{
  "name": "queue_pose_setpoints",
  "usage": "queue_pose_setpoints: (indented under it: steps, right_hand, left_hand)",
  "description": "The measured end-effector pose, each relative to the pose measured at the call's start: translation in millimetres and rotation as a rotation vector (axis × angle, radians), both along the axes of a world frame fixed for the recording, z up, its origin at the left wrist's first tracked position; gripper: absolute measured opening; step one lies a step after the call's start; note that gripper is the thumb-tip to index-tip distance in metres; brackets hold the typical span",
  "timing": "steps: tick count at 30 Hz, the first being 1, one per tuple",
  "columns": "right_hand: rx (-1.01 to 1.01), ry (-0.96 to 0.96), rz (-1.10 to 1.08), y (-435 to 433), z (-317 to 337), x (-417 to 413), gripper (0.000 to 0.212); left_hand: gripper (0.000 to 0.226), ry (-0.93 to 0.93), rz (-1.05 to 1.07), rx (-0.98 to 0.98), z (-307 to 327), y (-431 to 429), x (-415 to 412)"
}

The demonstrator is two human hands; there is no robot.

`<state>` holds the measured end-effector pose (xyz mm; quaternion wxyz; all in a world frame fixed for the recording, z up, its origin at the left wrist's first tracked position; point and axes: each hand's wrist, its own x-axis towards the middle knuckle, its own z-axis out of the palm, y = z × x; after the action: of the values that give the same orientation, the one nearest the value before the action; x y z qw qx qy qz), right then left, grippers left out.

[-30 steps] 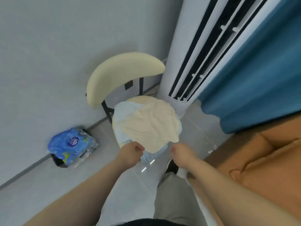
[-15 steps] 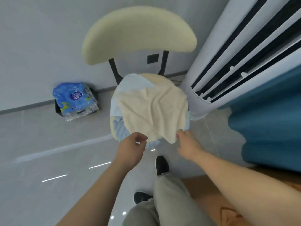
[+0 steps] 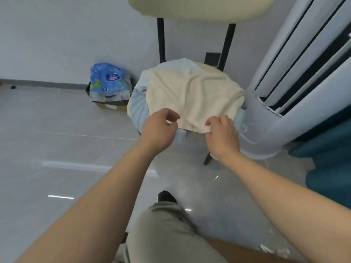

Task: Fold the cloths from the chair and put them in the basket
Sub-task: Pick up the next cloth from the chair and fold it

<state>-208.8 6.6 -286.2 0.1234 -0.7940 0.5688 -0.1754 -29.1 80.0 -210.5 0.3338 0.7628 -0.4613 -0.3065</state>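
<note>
Chair (image 3: 201,6) with cream backrest and round seat, against the wall. The seat carries a light-blue cloth (image 3: 138,111), and a cream cloth (image 3: 193,95) is spread over it, both unfolded. The blue one hangs past the front rim.

By the wall, left of the chair, a dark bin (image 3: 88,90) holds a blue plastic-wrapped pack (image 3: 109,82) that stands proud of its rim.

Right hand (image 3: 222,133): grip closed, with the fingers curled down onto the near hem of the cream cloth, which is bunched beneath them.

Left hand (image 3: 159,130): at the same hem. The fingers are curled, with thumb and forefinger slightly apart. I cannot tell whether this grip has any cloth in it.

A white tower air conditioner (image 3: 284,92) stands just right of the chair.
</note>
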Motion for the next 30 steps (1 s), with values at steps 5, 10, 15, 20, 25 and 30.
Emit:
queue_pose_setpoints:
  steps: [5, 10, 15, 20, 25, 30]
  right_hand:
    - [0.059, -0.295, -0.022, -13, 48, -19, 0.014]
    - [0.096, -0.567, -0.092, -50, 148, -14, 0.018]
    - [0.023, -0.718, -0.027, -65, 238, -7, 0.012]
    - [-0.074, -0.804, 0.113, -62, 309, 6, 0.012]
    - [-0.250, -0.770, 0.274, -34, 363, 29, 0.014]
    - [-0.358, -0.716, 0.472, 12, 395, 65, 0.017]
  left_hand:
    - [0.021, 0.000, 0.223, -0.033, 29, 67, -53]
    - [0.028, -0.123, 0.216, -0.072, 85, 69, -72]
    - [0.029, -0.199, 0.164, -0.102, 118, 63, -73]
    - [0.029, -0.186, 0.149, -0.164, 138, 57, -70]
    - [0.038, -0.126, 0.191, -0.313, 162, 58, -68]
    - [0.076, 0.031, 0.138, -0.430, 193, 74, -64]
